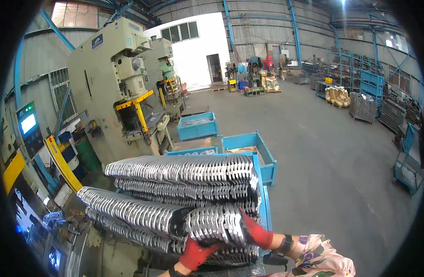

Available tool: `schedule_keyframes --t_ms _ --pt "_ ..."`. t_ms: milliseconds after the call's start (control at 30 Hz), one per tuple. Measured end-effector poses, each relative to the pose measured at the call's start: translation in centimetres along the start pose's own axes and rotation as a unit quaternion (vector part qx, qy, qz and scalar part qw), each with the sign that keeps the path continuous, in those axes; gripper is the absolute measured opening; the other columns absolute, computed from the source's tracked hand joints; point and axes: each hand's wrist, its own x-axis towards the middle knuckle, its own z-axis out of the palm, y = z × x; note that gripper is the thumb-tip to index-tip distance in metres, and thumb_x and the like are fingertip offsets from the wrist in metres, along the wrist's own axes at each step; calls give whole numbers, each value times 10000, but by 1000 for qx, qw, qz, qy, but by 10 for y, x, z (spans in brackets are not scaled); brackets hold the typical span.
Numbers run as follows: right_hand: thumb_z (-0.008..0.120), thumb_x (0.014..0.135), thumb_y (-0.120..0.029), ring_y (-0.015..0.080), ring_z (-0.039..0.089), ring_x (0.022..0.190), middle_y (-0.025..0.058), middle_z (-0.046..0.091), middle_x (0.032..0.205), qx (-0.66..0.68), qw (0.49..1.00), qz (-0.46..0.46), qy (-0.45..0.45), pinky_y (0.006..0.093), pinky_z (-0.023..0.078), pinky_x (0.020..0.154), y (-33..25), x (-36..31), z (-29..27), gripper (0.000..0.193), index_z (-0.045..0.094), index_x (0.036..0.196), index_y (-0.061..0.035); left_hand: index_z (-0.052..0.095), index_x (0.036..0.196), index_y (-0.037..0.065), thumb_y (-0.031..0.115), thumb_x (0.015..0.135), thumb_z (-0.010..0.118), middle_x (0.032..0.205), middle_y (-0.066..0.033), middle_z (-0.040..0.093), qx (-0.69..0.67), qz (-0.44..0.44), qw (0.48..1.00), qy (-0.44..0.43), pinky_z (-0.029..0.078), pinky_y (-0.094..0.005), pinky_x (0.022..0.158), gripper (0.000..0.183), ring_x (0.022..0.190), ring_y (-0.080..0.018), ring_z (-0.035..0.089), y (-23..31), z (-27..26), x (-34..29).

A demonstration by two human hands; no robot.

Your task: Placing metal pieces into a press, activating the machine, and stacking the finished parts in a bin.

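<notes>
My left hand (196, 253), in a red glove, is closed on the near left end of a short bundle of curved, stamped metal plates (215, 224). The red-gloved right hand (258, 231) presses against the bundle's right side; its fingertips are partly hidden. Both hands squeeze the plates together between them. The bundle sits at the right end of a long row of similar plates (129, 207), on top of lower layers. Behind it, another stacked row (184, 168) stretches along a blue crate.
Large green presses (106, 78) with yellow guards stand at the left. Blue metal bins (267, 171) sit beyond the stacks. On the left is a lit control panel (29, 124). A blue trolley (408, 161) and loaded racks (359, 74) line the right side.
</notes>
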Motion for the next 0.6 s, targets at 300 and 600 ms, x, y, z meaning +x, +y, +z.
schedule_keyframes --t_ms 300,600 --pt "390 903 -116 413 419 1115 278 346 1290 -130 991 -20 36 403 350 918 -92 -30 11 571 91 1387 -66 493 1124 28 101 594 773 1087 -109 552 7 -59 998 -39 419 -350 858 604 995 -231 539 1 -20 -48" --pt "433 866 -55 347 316 1235 231 227 1380 -141 987 -63 42 355 271 1004 -140 -69 35 615 93 1375 2 583 1027 49 143 651 746 970 -97 615 1 -24 997 -76 451 -363 782 420 877 -240 597 41 -39 -93"
